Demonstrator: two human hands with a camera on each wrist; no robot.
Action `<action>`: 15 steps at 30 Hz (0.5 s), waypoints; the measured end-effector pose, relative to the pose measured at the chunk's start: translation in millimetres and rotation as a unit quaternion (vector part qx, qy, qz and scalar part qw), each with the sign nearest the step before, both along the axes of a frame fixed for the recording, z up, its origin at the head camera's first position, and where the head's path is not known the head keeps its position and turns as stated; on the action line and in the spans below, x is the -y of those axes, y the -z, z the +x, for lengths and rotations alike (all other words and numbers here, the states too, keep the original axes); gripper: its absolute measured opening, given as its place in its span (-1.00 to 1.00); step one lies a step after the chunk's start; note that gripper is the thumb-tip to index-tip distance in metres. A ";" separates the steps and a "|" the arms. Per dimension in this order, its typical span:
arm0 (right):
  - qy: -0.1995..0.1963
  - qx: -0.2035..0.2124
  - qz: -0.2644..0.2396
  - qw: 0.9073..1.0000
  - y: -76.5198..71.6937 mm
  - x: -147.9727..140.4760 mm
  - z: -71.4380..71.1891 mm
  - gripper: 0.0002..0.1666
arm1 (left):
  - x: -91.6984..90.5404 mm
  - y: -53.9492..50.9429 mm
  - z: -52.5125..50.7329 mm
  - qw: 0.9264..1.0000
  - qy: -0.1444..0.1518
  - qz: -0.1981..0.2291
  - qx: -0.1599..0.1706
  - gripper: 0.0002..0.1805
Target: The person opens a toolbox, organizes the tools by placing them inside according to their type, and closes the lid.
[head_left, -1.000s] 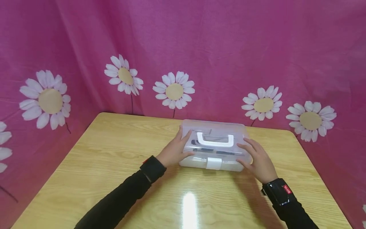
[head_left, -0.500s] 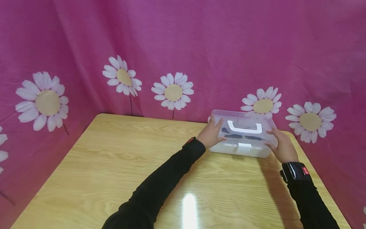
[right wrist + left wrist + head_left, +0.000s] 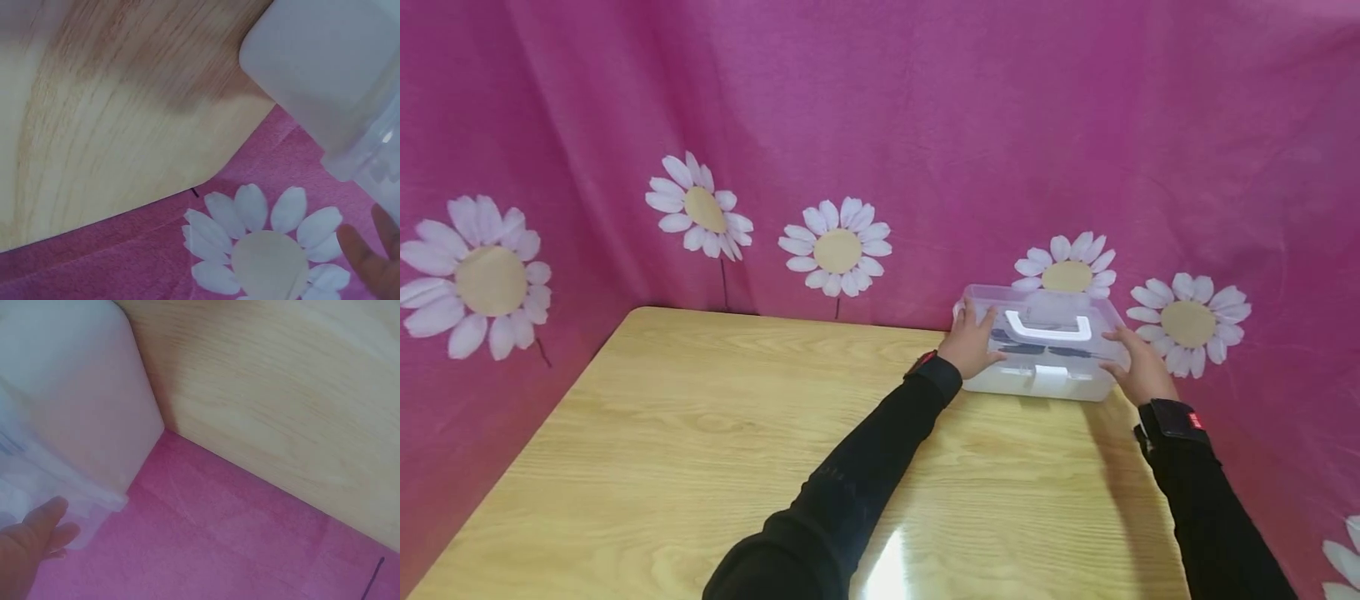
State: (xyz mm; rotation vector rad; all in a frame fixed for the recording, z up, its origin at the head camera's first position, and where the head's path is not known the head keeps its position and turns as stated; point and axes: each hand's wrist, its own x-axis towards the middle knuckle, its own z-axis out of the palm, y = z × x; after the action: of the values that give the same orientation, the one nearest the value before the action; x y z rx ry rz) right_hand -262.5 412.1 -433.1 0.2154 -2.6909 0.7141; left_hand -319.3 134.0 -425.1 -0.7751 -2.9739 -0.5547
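A translucent plastic storage box with a white carry handle and a white front latch stands at the table's far right corner. Dark thin things show through its lid, their kind unclear. My left hand grips the box's left end, thumb toward the front and fingers spread up along the lid. At the opposite end my right hand holds it, a finger over the lid's edge and the thumb lower in front. Fingertips lie by the lid in the left wrist view; the palms are out of sight.
The wooden table has rounded far corners. Behind it and at both sides hangs a pink cloth printed with daisies, close to the box's back. A bright reflection lies near the front.
The box, held between both hands, has moved right and away from me, from the table's far middle to its far right corner. The head view has turned slightly right.
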 end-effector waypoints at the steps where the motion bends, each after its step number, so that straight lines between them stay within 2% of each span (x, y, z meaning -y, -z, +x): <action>1: 0.000 0.003 -0.001 1.000 -0.3 1.2 -2.7 -0.43 | 2.7 -0.5 -2.2 1.000 0.001 -0.002 0.001 -0.11; 4: 0.000 0.003 0.007 1.000 -4.2 8.5 -9.3 -0.40 | 19.4 -4.2 -7.8 0.999 0.004 -0.025 -0.020 -0.12; 6: 0.009 -0.009 0.010 1.000 -7.9 19.6 -8.3 -0.38 | 39.9 -7.4 -8.1 0.998 0.003 -0.049 -0.050 -0.13; 8: 0.026 -0.032 0.006 0.999 -11.5 38.2 -1.4 -0.35 | 67.9 -10.8 -4.5 0.995 0.001 -0.063 -0.083 -0.13; 11: 0.041 -0.092 -0.021 0.995 -11.5 78.0 11.9 -0.33 | 116.6 -12.4 5.8 0.992 -0.021 -0.053 -0.113 -0.14; 15: 0.028 -0.152 -0.055 0.986 0.1 139.9 30.4 -0.32 | 169.7 -0.8 29.1 0.992 -0.064 -0.003 -0.109 -0.13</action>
State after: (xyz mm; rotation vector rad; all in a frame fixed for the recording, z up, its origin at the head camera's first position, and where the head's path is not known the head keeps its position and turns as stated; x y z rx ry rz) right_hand -232.1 272.2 -433.2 0.2017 -2.3527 0.7458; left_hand -290.2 -35.7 -424.4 -0.5957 -2.7988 -0.4241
